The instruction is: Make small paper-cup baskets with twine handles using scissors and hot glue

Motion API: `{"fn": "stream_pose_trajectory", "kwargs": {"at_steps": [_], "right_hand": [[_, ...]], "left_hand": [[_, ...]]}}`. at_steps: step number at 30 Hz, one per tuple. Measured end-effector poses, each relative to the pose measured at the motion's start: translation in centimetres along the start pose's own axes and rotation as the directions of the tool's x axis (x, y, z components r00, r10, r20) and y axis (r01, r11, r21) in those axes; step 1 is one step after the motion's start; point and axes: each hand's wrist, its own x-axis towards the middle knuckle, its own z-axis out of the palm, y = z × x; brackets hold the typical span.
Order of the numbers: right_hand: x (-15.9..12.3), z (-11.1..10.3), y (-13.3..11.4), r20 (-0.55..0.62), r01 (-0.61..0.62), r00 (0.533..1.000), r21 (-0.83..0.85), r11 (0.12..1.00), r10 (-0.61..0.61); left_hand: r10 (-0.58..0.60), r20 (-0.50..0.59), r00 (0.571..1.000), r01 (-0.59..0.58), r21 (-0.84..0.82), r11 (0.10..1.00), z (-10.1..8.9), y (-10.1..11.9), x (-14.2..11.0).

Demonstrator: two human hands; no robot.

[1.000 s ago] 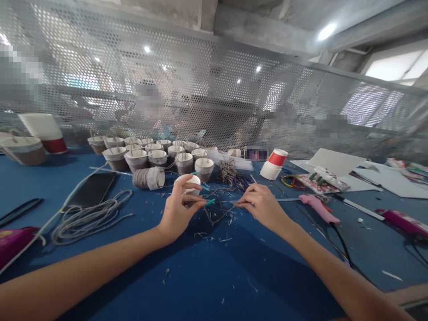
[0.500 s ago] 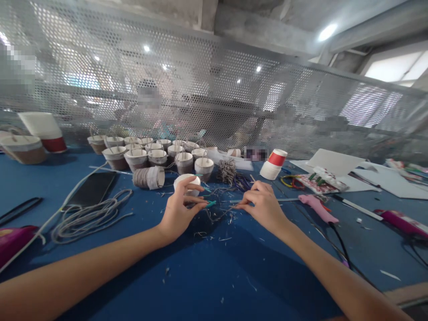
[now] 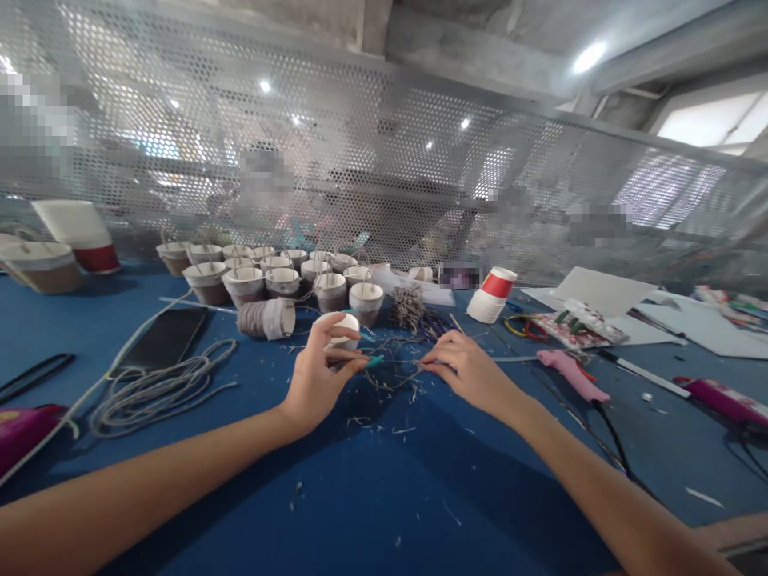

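My left hand [image 3: 318, 380] is left of the middle, with thumb and fingers pinched together. Small teal pieces show at its fingertips; I cannot make out what they are. A thin length of grey twine [image 3: 390, 390] hangs in a loose curve between my two hands. Its other end is pinched by thumb and forefinger of my right hand [image 3: 465, 364]. Just behind my left fingers stands a white paper cup [image 3: 348, 326], partly covered by them. A cup wrapped in twine [image 3: 267, 319] lies on its side farther left.
Several twine-wrapped cups with handles [image 3: 282, 282] stand behind. A twine bundle [image 3: 406, 308] and stacked paper cups [image 3: 492, 296] are near the back. Coiled cord [image 3: 165, 392] and a black phone-like slab [image 3: 162, 340] lie left, a pink glue gun [image 3: 573, 374] right. Scraps litter the blue table [image 3: 360, 512].
My left fingers have drawn closer together and shifted slightly left. My right hand has moved slightly, still pinching the twine.
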Motion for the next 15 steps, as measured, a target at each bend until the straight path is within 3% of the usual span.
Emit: {"fn": "stream_pose_trajectory", "kwargs": {"at_steps": [5,11,15], "right_hand": [[0.04,0.59,0.31,0.007,0.023,1.0,0.009,1.0,-0.023],[-0.17,0.39,0.05,-0.072,-0.103,0.992,0.028,0.994,0.105],[-0.2,0.26,-0.15,-0.136,-0.121,0.983,0.009,0.993,0.121]], "left_hand": [[0.005,0.002,1.0,-0.005,-0.001,1.0,0.02,-0.06,-0.02],[0.003,0.007,1.0,-0.003,0.034,0.999,0.02,0.29,-0.05],[0.015,0.021,1.0,-0.016,0.03,0.999,0.02,0.69,-0.09]]}}
